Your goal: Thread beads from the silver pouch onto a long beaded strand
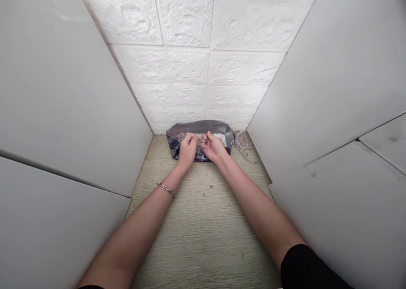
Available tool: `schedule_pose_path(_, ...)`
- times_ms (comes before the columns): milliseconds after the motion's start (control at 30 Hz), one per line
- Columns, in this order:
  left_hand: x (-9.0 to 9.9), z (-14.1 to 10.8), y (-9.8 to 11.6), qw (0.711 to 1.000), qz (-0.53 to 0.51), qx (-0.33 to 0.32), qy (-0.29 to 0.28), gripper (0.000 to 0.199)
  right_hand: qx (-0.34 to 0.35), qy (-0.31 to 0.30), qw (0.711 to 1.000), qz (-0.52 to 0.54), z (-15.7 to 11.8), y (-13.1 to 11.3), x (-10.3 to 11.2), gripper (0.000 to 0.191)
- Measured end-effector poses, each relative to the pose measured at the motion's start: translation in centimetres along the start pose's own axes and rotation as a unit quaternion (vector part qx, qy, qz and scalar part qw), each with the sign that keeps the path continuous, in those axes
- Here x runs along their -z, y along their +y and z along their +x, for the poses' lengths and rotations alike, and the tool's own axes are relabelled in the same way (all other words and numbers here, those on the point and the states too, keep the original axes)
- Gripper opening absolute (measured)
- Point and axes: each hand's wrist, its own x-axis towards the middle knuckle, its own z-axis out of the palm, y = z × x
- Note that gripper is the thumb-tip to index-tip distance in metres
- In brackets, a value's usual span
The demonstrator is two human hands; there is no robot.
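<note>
My left hand (188,148) and my right hand (213,147) are close together in front of an open bag (218,126), grey inside and dark blue patterned outside. Both hands are closed in a pinch, their fingertips a small gap apart. A small dark bead (206,142) seems to show at the right fingers. Anything finer between the fingers is too small to make out. Inside the bag lie pinkish and whitish bits, partly covered by my hands. Strands of pale beads (243,143) lie on the floor against the bag's right end.
A white brick-patterned wall (177,64) stands behind the bag. Pale grey panels rise at the left (72,90) and right (333,81). Small brown scraps (207,191) lie on the wood-grain surface (203,238) between my forearms.
</note>
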Motion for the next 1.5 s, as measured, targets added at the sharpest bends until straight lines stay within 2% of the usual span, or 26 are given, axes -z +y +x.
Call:
schedule_pose_path(100, -0.1, -0.4, 0.0, 0.994, 0.053, -0.093, 0.038, 0.011, -0.005, -0.007, 1.000, 0.003, -0.3, 0.0, 0.1, 0.024)
schedule_pose_path(167, -0.1, -0.5, -0.2, 0.985, 0.071, -0.149, 0.042, 0.011, -0.015, -0.012, 1.000, 0.014, -0.4, 0.2, 0.2, 0.026)
schedule_pose_path(267, -0.2, -0.7, -0.6, 0.980, 0.070, -0.183, 0.030, 0.011, -0.030, -0.025, 0.999, 0.033, -0.6, 0.4, 0.4, 0.027)
schedule_pose_path(467, -0.4, -0.7, -1.2, 0.983, 0.048, -0.175, 0.027, 0.019, -0.041, -0.015, 0.998, 0.034, -0.6, 0.7, 0.5, 0.020)
schedule_pose_path(633, -0.5, -0.5, -1.6, 0.978, 0.061, -0.197, 0.040, 0.025, -0.038, -0.011, 0.999, 0.029, -0.6, 0.6, 0.3, 0.019)
schedule_pose_path(1000, -0.5, -0.7, -1.6, 0.976, 0.067, -0.203, 0.045, 0.026, -0.026, -0.005, 0.999, 0.034, -0.6, 0.9, 0.3, 0.016)
schedule_pose_path(1267, -0.6, -0.8, -1.2, 0.981, 0.040, -0.188, 0.032, 0.024, -0.023, -0.004, 0.999, 0.036, -0.7, 1.2, 0.5, 0.016)
schedule_pose_path(1400, -0.5, -0.6, -1.0, 0.988, 0.011, -0.154, 0.015, 0.024, -0.029, -0.016, 0.999, 0.028, -0.8, 1.1, 0.6, 0.015)
schedule_pose_path(1500, -0.2, -0.4, -1.0, 0.990, 0.005, -0.138, 0.026, 0.025, -0.036, -0.032, 0.999, 0.018, -0.9, 1.0, 0.6, 0.014)
